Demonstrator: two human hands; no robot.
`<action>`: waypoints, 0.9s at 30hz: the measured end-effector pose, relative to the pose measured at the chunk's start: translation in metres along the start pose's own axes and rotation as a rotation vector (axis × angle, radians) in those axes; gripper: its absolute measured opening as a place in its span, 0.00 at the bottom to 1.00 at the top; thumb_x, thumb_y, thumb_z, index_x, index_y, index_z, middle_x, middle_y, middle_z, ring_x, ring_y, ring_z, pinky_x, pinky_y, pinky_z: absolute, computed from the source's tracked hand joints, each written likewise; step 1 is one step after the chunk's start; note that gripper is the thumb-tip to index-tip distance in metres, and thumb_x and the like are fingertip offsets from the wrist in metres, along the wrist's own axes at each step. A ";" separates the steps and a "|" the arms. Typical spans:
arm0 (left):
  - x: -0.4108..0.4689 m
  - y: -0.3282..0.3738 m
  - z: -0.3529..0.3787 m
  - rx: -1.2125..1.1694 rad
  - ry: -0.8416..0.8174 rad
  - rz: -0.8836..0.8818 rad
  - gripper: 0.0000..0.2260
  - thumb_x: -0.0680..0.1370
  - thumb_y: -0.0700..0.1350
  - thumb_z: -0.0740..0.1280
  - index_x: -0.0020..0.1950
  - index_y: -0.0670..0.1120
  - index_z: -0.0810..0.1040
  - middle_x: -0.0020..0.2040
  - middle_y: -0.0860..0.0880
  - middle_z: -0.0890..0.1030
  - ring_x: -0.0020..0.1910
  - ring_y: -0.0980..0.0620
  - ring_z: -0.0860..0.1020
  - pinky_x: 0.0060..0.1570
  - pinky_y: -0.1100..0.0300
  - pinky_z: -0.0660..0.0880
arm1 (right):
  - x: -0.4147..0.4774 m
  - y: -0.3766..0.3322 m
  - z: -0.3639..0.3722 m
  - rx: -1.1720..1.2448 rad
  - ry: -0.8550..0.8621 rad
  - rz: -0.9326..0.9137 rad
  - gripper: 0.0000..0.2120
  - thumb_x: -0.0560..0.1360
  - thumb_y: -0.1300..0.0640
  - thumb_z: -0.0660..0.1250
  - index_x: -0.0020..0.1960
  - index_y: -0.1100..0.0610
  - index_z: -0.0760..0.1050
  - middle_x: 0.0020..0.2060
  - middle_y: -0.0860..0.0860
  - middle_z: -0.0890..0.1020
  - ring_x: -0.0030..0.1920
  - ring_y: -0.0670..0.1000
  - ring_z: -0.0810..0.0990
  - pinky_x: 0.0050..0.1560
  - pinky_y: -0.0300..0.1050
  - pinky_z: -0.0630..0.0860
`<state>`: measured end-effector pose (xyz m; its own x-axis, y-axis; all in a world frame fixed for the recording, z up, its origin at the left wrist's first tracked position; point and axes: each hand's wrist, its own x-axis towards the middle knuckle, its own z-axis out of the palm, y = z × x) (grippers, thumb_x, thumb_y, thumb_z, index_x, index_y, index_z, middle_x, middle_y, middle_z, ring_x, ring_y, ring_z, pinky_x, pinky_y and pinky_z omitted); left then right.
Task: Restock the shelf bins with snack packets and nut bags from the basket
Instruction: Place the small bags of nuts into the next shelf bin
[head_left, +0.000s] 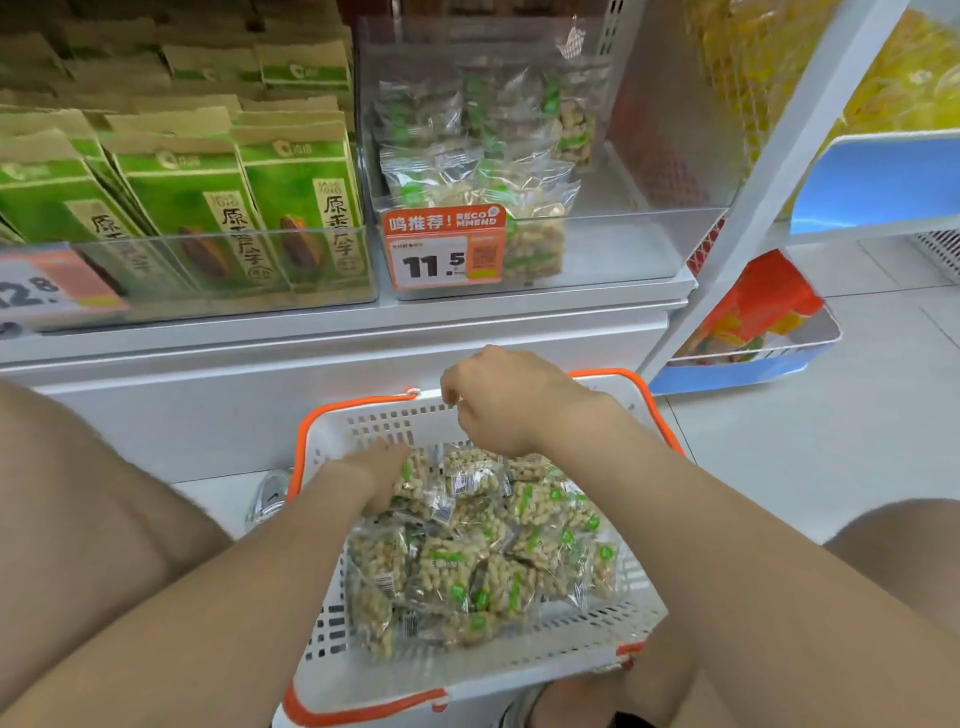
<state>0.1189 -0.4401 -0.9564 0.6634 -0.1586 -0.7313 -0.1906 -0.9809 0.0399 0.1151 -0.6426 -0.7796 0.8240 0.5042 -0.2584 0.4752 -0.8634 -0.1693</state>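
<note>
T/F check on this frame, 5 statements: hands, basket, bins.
1. The basket holds clear nut bags. True.
2. The clear bin with the 11.5 price tag is packed full. False: bags stand only in its left part; its right part is bare.
3. The left hand is down among the bags in the basket. True.
4. The right hand is setting a bag into the bin. False: it hovers over the basket's far rim, below the shelf, fingers curled, with no bag visible in it.
5. Green packets stand in the bin to the left of the nut bin. True.
</note>
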 end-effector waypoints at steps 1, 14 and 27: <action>0.005 0.000 0.004 -0.014 0.001 -0.007 0.39 0.79 0.39 0.71 0.83 0.49 0.53 0.75 0.44 0.66 0.65 0.40 0.76 0.60 0.44 0.77 | 0.003 -0.001 -0.002 0.001 -0.004 0.002 0.12 0.79 0.61 0.61 0.59 0.54 0.79 0.52 0.55 0.81 0.52 0.61 0.80 0.49 0.52 0.78; -0.025 0.031 -0.024 -0.067 0.086 -0.037 0.33 0.70 0.56 0.78 0.69 0.49 0.67 0.58 0.49 0.76 0.55 0.46 0.78 0.56 0.48 0.80 | -0.016 0.008 -0.018 -0.034 -0.167 0.121 0.14 0.80 0.62 0.60 0.62 0.54 0.77 0.57 0.55 0.78 0.54 0.60 0.81 0.51 0.54 0.80; -0.122 0.104 -0.146 -0.807 0.482 0.700 0.30 0.72 0.26 0.69 0.65 0.56 0.80 0.62 0.57 0.79 0.61 0.57 0.78 0.56 0.53 0.80 | -0.067 0.077 -0.083 0.342 -0.157 0.258 0.53 0.71 0.34 0.75 0.83 0.51 0.49 0.70 0.53 0.78 0.66 0.54 0.79 0.66 0.54 0.77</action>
<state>0.1238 -0.5393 -0.7631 0.8344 -0.5487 -0.0519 -0.2230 -0.4222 0.8787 0.1215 -0.7443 -0.6963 0.8326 0.2930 -0.4700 0.1099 -0.9191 -0.3783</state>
